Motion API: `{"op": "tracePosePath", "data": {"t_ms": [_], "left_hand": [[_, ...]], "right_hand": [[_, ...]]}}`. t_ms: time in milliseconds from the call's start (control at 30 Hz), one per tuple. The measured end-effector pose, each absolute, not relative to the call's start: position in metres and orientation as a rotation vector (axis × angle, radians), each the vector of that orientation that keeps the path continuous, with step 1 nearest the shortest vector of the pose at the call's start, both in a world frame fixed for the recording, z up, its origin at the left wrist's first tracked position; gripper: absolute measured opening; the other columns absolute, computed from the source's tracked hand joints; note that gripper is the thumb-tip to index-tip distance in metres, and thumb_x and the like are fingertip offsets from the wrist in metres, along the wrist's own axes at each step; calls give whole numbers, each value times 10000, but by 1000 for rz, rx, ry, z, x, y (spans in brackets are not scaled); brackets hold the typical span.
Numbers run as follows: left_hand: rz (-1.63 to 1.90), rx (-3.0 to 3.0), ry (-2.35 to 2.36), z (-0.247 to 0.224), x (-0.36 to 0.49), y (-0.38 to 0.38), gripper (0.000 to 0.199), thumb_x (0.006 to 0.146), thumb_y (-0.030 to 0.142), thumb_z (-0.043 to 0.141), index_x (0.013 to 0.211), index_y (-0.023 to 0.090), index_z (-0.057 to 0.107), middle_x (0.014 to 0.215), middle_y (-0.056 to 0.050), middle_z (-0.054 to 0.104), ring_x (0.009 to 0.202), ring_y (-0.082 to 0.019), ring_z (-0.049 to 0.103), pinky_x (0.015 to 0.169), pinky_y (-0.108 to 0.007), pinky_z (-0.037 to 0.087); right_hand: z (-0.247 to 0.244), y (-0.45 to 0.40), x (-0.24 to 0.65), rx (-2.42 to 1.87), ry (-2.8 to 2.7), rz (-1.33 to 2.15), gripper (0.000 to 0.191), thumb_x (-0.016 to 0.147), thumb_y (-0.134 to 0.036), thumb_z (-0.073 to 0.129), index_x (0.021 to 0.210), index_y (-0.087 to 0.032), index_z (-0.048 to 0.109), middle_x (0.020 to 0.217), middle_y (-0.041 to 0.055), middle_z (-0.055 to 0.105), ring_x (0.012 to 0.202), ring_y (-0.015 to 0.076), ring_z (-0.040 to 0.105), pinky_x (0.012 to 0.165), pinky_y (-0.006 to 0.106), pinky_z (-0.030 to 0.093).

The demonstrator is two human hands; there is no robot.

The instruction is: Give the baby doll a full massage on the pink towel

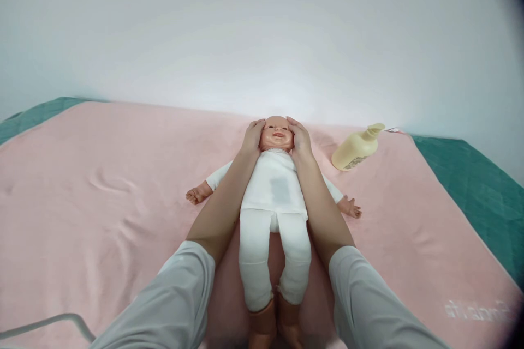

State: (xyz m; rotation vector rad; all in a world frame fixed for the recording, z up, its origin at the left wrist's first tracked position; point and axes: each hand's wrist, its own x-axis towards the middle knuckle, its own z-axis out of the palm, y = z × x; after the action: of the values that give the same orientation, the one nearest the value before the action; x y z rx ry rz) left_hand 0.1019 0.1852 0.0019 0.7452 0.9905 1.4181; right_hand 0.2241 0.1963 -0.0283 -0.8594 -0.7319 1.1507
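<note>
A baby doll [275, 182] in a white top and white leggings lies on its back on a pink sheet [135, 174], its feet toward me and its arms spread out. My left hand [253, 135] is wrapped round the side of the doll's head at the left, fingers together. On the head's other side, my right hand [299, 137] cups it in the same way. Between both palms the doll's face stays visible. A yellow pump bottle [355, 150] lies tilted to the right of my right hand.
Green cloth [475, 191] shows beyond the pink sheet at the right and far left. A pale wall [262, 32] rises behind. At the lower left is a grey curved tube [61, 317]. A small white tag lies behind the bottle.
</note>
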Motion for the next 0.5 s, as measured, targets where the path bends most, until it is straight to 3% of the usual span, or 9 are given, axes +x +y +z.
{"op": "tracePosePath", "data": {"t_ms": [500], "left_hand": [[1415, 730, 1018, 3, 102, 185, 73, 779, 159, 583, 838, 171, 624, 926, -49, 674, 881, -179, 644, 843, -304, 535]], "right_hand": [[-36, 204, 227, -843, -767, 1166, 251, 734, -321, 671, 965, -224, 656, 953, 9, 711, 939, 169, 660, 910, 385, 573]]}}
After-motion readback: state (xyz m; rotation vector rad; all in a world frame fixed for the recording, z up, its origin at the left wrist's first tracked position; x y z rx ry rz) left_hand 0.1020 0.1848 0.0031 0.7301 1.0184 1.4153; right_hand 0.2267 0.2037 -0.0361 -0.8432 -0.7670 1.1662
